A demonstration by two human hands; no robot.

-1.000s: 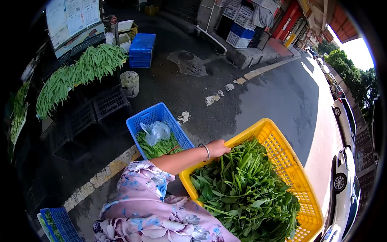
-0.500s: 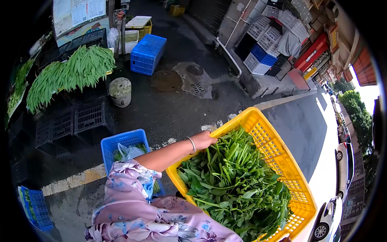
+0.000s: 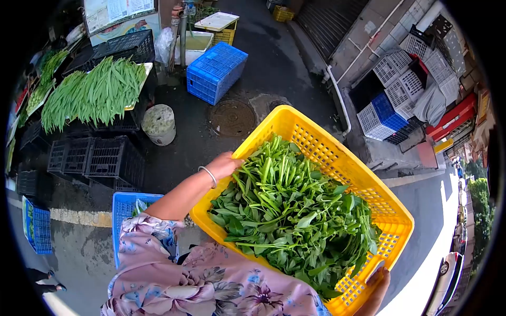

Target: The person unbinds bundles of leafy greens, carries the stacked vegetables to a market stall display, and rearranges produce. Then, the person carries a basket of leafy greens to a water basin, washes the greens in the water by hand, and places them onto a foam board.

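Observation:
A yellow plastic crate [image 3: 337, 152] with perforated walls is held tilted in front of my body. Leafy green vegetables [image 3: 295, 210] with cut stems fill much of it. My left hand [image 3: 226, 164], with a silver bangle at the wrist, is closed on the crate's left end rim; the fingertips are hidden. At the lower right, my right hand [image 3: 377, 289] grips the opposite end by the handle opening. Below my left arm, a blue crate [image 3: 122, 210] holds greens and a plastic bag, partly covered by my sleeve.
Long green leaves [image 3: 97, 92] lie on a stand at left, above black crates [image 3: 113, 158]. A whitish bucket [image 3: 158, 125] and an upturned-looking blue crate [image 3: 216, 71] stand ahead. Stacked crates [image 3: 392, 105] line the right wall. Another person's feet [image 3: 50, 282] show at lower left.
The yellow crate has shifted left and up in view, with my left hand still on its rim. My right hand has come into view at its near end. The view has turned.

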